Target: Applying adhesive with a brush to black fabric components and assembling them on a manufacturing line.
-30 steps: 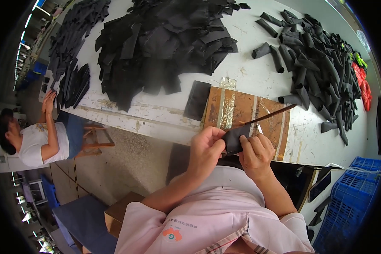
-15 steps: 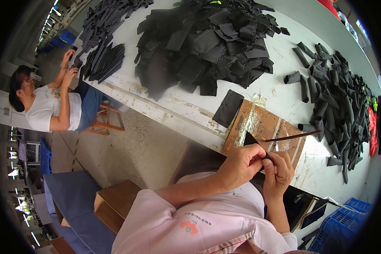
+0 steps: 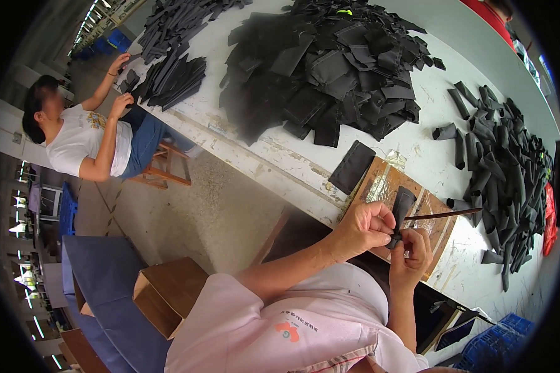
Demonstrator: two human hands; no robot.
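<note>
White worktable point(image 3: 280, 155) spanned view. Big heap of flat black pieces point(image 3: 330, 68) lay at centre; pile of rolled black pieces point(image 3: 504, 168) to right. Wooden board point(image 3: 386, 183) sat at table edge. Above board, left hand point(image 3: 364, 229) and right hand point(image 3: 414, 252) pinched black rolled piece point(image 3: 401, 208), upright; thin brush point(image 3: 445, 215) just beside.

Lower end of black rolled piece point(image 3: 402, 208) hidden between left hand point(image 3: 362, 227) and right hand point(image 3: 413, 250). Fingertip grip unreadable. Blue crate point(image 3: 498, 339) right of hands, cut by rim.
</note>
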